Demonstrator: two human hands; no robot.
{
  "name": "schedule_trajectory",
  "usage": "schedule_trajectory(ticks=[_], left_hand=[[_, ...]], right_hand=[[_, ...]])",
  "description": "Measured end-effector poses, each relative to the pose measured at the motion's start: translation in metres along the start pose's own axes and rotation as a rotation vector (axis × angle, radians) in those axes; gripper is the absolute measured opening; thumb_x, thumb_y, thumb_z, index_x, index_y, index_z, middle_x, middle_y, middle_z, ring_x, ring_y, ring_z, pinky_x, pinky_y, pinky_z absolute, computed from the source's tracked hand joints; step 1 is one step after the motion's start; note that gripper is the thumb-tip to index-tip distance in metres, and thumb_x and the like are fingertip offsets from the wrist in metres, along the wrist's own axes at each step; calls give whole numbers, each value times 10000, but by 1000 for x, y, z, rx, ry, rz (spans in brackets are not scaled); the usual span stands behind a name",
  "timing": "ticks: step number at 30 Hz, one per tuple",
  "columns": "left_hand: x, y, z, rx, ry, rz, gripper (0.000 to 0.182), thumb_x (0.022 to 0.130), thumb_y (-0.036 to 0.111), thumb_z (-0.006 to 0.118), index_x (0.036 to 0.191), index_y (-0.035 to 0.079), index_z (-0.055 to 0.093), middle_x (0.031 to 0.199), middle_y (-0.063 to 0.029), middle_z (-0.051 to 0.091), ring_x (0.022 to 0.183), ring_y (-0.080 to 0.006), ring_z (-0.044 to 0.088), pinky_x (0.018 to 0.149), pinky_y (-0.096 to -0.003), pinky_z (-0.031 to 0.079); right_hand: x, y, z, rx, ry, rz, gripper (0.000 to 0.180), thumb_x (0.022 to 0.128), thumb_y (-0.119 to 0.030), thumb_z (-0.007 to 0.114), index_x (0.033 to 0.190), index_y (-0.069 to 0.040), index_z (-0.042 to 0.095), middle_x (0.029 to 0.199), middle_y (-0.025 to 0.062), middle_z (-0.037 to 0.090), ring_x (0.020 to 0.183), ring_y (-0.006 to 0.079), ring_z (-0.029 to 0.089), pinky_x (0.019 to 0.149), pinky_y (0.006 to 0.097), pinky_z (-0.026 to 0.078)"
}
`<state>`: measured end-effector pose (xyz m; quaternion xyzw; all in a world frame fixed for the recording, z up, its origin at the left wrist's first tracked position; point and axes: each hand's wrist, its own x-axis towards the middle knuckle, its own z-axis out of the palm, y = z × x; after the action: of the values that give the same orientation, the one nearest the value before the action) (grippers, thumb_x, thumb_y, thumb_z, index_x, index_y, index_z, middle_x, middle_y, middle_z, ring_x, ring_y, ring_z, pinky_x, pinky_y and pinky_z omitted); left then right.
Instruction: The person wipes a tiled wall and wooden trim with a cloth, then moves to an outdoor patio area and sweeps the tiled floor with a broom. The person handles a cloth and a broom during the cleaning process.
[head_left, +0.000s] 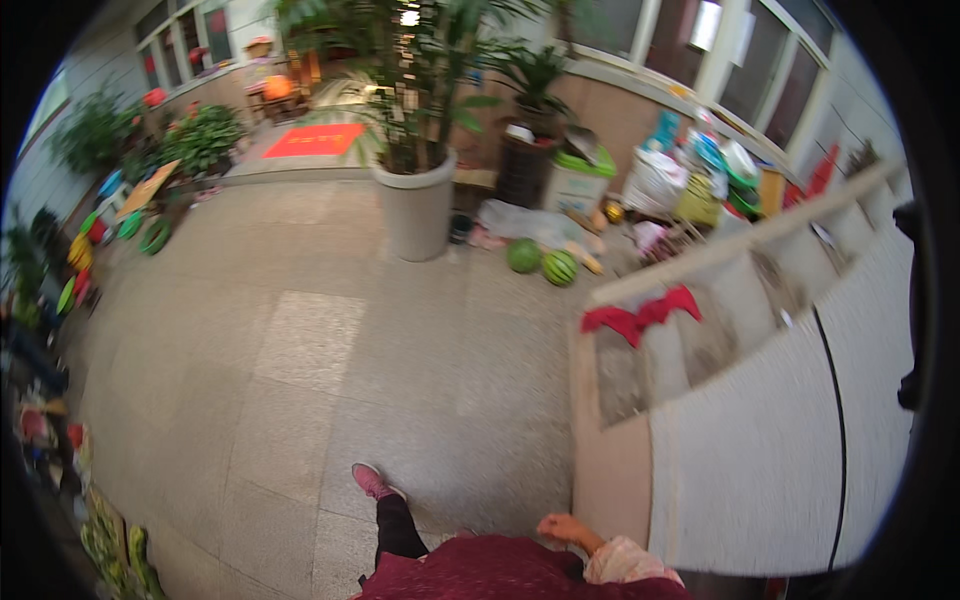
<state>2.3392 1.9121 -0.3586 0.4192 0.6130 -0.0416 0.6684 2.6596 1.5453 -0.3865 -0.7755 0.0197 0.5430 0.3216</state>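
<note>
My right hand (561, 528) hangs low at the bottom of the head view, loosely curled, beside the base of the tiled staircase wall (611, 480); whether it holds anything cannot be made out. My left hand is out of view. One foot in a pink shoe (369, 480) is planted on the stone-tiled floor (300, 390). Ahead stands a tall plant in a large pale pot (416, 210). To the right of the pot, two watermelons, one dark green (523, 256) and one striped (559, 267), lie on the floor near a crumpled plastic sheet (532, 223).
A red cloth (637, 319) lies over the low end of the slanted stair side at right. Filled bags (654, 180) and a green-lidded bin (577, 184) stand by the far wall. A red mat (315, 140) lies on the raised doorstep. Potted plants (201, 139) and basins line the left side.
</note>
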Motion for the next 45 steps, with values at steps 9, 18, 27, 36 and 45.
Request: schedule_trajectory(ticks=[9, 18, 27, 36, 45], left_hand=[[71, 111, -69, -52, -82, 217, 289, 835, 196, 508, 1046, 7, 567, 981, -131, 596, 889, -257, 566, 839, -373, 437], [190, 268, -149, -402, 153, 9, 325, 834, 249, 540, 1052, 11, 509, 891, -145, 574, 761, -272, 597, 605, -388, 525], [216, 371, -163, -514, 314, 10, 302, 837, 249, 501, 991, -2, 568, 860, -111, 604, 758, -221, 564, 693, -346, 471], [276, 439, -186, -811, 348, -26, 284, 803, 213, 590, 983, -6, 576, 853, -101, 612, 784, -207, 591, 622, -339, 520], [311, 490, -258, -941, 441, -125, 305, 809, 221, 573, 1028, 9, 561, 912, -102, 573, 809, -229, 566, 636, -362, 547]], right_hand=[[136, -219, 9, -488, -240, 209, 328, 835, -327, 542, 1051, -84, 586, 955, 75, 608, 852, 156, 581, 695, 298, 482], [228, -495, 32, -142, -103, -117, 291, 846, -260, 512, 1056, -72, 587, 928, 73, 625, 821, 176, 611, 711, 298, 490], [370, -589, 49, -933, -261, -26, 347, 795, -381, 524, 1050, -170, 630, 888, 51, 652, 757, 171, 600, 696, 311, 464], [466, -866, 128, -620, -223, -226, 209, 756, -227, 560, 830, -56, 657, 727, 35, 635, 657, 156, 609, 578, 301, 500], [530, -1024, 309, -922, -322, -315, 219, 762, -232, 522, 775, -57, 654, 733, 71, 646, 648, 190, 625, 566, 316, 501]])
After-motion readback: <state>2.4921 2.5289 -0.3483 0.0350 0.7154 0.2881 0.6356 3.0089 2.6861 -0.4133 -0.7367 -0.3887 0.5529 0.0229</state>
